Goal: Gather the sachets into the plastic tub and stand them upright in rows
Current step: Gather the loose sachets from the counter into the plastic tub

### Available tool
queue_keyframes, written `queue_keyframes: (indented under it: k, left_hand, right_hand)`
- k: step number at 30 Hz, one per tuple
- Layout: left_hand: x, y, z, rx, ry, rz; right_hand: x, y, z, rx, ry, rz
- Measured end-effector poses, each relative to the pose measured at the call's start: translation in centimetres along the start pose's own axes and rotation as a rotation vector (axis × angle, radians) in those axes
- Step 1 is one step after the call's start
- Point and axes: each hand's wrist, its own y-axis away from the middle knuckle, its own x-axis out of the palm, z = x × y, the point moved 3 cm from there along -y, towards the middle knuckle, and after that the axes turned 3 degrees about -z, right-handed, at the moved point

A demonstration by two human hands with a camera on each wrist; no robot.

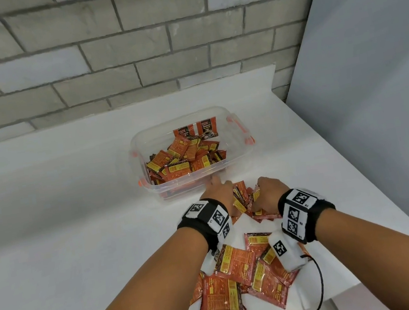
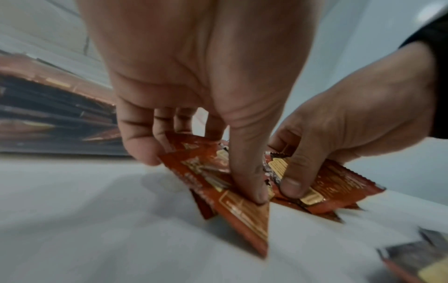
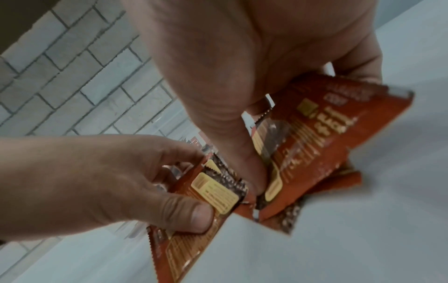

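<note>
Two upright: only two sachets stand against the far wall of the plastic tub (image 1: 237, 161); no real rows yet.
Tub contents: a good heap of sachets (image 1: 185, 158) lies flat and jumbled inside, reaching partway up the walls.
Left grip: left hand (image 1: 219, 193) on the counter (image 1: 75, 230) just in front of the tub, thumb and fingers pinching a few sachets (image 2: 218, 181).
Right grip: right hand (image 1: 269, 192) beside it, thumb and fingers curled round its own few sachets (image 3: 315, 137).
On the counter: a loose pile (image 1: 245, 277) nearer the body, under the forearms, not yet gathered.
Progress: judged about midway on gathering; standing barely begun.
Left to do: drop in both handfuls, clear the near pile, then right the jumble into rows.
</note>
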Motion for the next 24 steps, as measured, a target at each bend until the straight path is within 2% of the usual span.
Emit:
queue_keyframes:
  k: [5,12,20,22,24]
  left_hand:
    - [0.3,-0.2,-0.2,0.048,-0.003,-0.004]
    - [0.6,0.5,-0.6,-0.047,0.099,-0.028]
    - [-1.2,3.2,-0.1,-0.011,0.294,0.004]
    - [-2.2,4.3,0.7,0.017,0.39,0.017]
    - [-3.9,5.9,2.1,0.034,0.569,-0.053]
  right_hand:
    - [-0.8,-0.1,-1.6,-0.005,-0.073,-0.008]
    - [-0.8,-0.2,-3.9,-0.022,-0.298,-0.013]
    - [-1.4,-0.2,-5.3,-0.063,-0.426,-0.044]
    - [-2.5,0.2,-4.9,-0.085,-0.444,-0.105]
    - [-4.3,1.0,-3.7,-0.162,-0.493,-0.2]
